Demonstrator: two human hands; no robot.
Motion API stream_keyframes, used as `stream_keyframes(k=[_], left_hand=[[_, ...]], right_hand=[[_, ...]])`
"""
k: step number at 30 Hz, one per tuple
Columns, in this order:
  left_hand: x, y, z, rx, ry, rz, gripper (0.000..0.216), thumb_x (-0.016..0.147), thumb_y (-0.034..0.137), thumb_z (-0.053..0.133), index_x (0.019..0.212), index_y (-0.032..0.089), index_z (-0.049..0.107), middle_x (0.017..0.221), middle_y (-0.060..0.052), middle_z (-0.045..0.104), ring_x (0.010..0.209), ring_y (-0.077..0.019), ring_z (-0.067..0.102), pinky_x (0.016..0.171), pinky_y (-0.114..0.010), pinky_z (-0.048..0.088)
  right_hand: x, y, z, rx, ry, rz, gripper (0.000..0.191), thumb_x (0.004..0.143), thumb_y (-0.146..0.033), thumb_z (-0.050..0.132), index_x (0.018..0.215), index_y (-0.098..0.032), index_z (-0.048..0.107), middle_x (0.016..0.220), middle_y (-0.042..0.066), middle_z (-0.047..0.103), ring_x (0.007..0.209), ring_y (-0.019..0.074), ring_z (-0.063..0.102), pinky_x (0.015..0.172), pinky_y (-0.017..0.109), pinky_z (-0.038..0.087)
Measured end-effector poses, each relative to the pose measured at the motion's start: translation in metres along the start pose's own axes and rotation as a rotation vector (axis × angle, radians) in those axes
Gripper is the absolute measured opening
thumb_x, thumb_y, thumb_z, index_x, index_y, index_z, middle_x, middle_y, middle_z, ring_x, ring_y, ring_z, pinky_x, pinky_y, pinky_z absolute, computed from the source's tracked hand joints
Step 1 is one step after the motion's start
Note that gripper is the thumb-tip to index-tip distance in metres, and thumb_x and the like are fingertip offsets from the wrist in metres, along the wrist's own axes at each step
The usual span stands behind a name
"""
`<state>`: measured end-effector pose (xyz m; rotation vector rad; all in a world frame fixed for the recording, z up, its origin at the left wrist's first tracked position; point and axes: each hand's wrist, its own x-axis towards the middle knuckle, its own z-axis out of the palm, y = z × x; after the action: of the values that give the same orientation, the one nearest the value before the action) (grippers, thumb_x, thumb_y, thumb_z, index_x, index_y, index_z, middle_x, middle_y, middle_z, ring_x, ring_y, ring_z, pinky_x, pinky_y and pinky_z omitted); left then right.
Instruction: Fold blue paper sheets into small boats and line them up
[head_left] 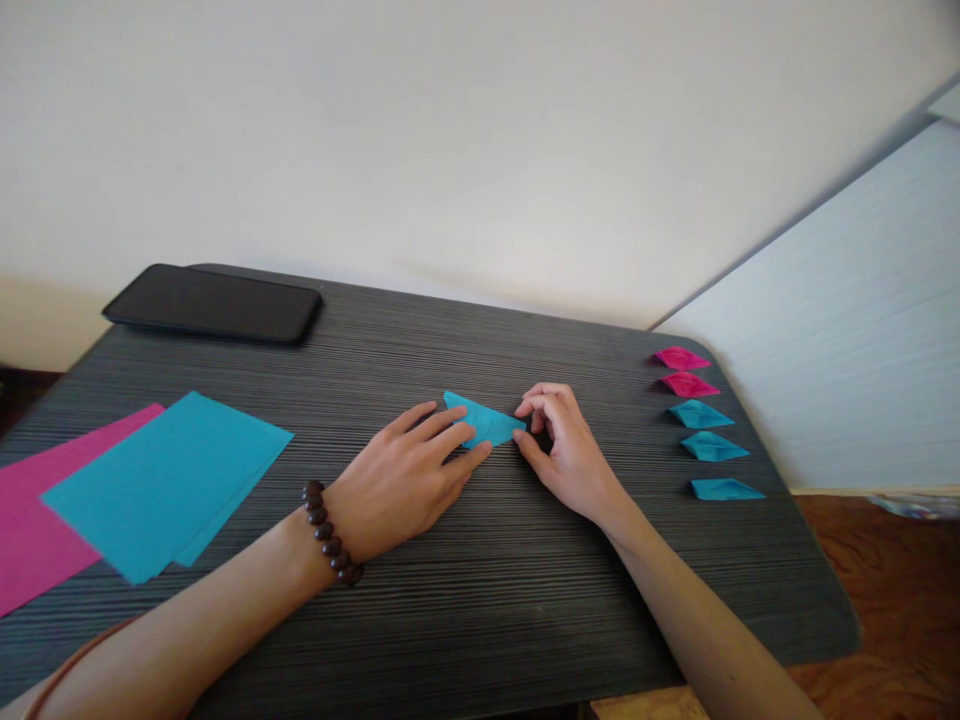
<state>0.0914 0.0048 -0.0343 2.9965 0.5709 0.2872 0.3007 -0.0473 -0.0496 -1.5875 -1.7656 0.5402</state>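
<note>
A piece of blue folded paper [491, 428] lies on the dark table, a long pointed shape narrowing to the right. Fingers of my left hand [409, 470] rest spread and flat over its left part, hiding some of it. My right hand [562, 440] has its fingers curled, with thumb and index finger pinching the paper's right tip. A beaded bracelet [328, 535] circles my left wrist.
On the left, blue paper sheets [172, 480] overlap a pink sheet [37, 510]. A black phone [214, 303] lies at the back left. Along the right edge are pink folded pieces [688, 384] and blue folded pieces [714, 446]. A wall [450, 150] stands behind the table [465, 630].
</note>
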Motion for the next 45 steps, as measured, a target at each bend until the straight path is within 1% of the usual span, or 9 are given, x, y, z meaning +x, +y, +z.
stream_keyframes(k=[9,11,14,20,25,31,35,39,45], left_hand=[[0.000,0.000,0.000,0.000,-0.029,-0.007,0.032,0.091,0.022,0.041,0.121,0.023,0.053,0.115,-0.005,0.057,0.118,-0.0252,0.045,0.102,-0.046,0.037],[0.000,0.000,0.000,0.001,-0.024,-0.006,0.032,0.091,0.022,0.041,0.121,0.023,0.053,0.115,-0.005,0.057,0.118,-0.0251,0.045,0.102,-0.047,0.037],[0.000,0.000,0.001,0.000,-0.014,-0.004,0.032,0.090,0.023,0.043,0.120,0.023,0.053,0.114,-0.006,0.058,0.117,-0.0253,0.046,0.102,-0.046,0.037],[0.000,0.000,0.001,0.000,0.002,-0.003,0.032,0.089,0.022,0.046,0.119,0.023,0.054,0.113,-0.006,0.058,0.117,-0.0253,0.046,0.101,-0.045,0.038],[0.000,0.000,0.001,-0.006,-0.019,-0.008,0.032,0.091,0.023,0.043,0.120,0.023,0.053,0.114,-0.006,0.058,0.118,-0.0251,0.046,0.102,-0.047,0.037],[0.000,0.000,0.001,-0.005,-0.028,-0.007,0.032,0.091,0.023,0.041,0.121,0.023,0.053,0.115,-0.006,0.057,0.118,-0.0249,0.045,0.103,-0.046,0.036],[0.000,0.001,0.001,-0.006,-0.031,-0.007,0.034,0.091,0.023,0.041,0.123,0.022,0.051,0.116,-0.006,0.057,0.119,-0.0254,0.044,0.103,-0.047,0.035],[0.001,0.001,0.002,-0.005,-0.025,-0.009,0.034,0.092,0.022,0.039,0.124,0.021,0.050,0.117,-0.006,0.057,0.121,-0.0258,0.043,0.104,-0.048,0.035],[-0.006,-0.004,0.004,-0.032,0.030,0.040,0.032,0.090,0.019,0.044,0.120,0.022,0.054,0.122,-0.004,0.057,0.122,-0.0236,0.044,0.106,-0.043,0.035]], right_hand=[[0.000,0.008,-0.001,0.025,0.039,0.027,0.018,0.081,-0.010,0.044,0.094,-0.021,0.049,0.105,0.006,0.043,0.066,0.0107,0.047,0.059,0.029,0.043],[0.000,0.005,0.000,0.012,0.049,0.020,0.015,0.081,-0.014,0.048,0.095,-0.021,0.049,0.105,0.006,0.044,0.067,0.0113,0.046,0.061,0.030,0.044],[-0.001,0.003,0.001,-0.020,0.042,0.001,0.020,0.078,-0.018,0.055,0.096,-0.021,0.049,0.104,0.006,0.044,0.069,0.0125,0.046,0.067,0.032,0.046],[0.000,0.007,-0.002,0.028,0.022,0.011,0.019,0.080,-0.011,0.046,0.096,-0.022,0.049,0.105,0.006,0.043,0.067,0.0111,0.047,0.061,0.030,0.045],[-0.001,0.007,-0.003,0.012,0.023,0.008,0.020,0.079,-0.016,0.053,0.097,-0.021,0.049,0.105,0.005,0.043,0.068,0.0112,0.046,0.064,0.031,0.045],[-0.001,0.005,-0.001,0.003,0.019,0.015,0.018,0.081,-0.015,0.049,0.097,-0.022,0.048,0.105,0.006,0.043,0.067,0.0115,0.045,0.063,0.030,0.045],[-0.002,-0.001,0.006,-0.087,0.035,-0.002,0.022,0.078,-0.022,0.058,0.097,-0.022,0.048,0.103,0.006,0.045,0.077,0.0157,0.047,0.073,0.034,0.045],[-0.002,-0.004,0.010,-0.123,0.038,-0.005,0.024,0.077,-0.024,0.060,0.096,-0.021,0.047,0.101,0.007,0.046,0.086,0.0187,0.047,0.078,0.036,0.045],[-0.001,-0.001,0.005,-0.093,0.022,0.032,0.022,0.077,-0.019,0.058,0.096,-0.021,0.047,0.102,0.006,0.045,0.076,0.0155,0.046,0.072,0.033,0.046]])
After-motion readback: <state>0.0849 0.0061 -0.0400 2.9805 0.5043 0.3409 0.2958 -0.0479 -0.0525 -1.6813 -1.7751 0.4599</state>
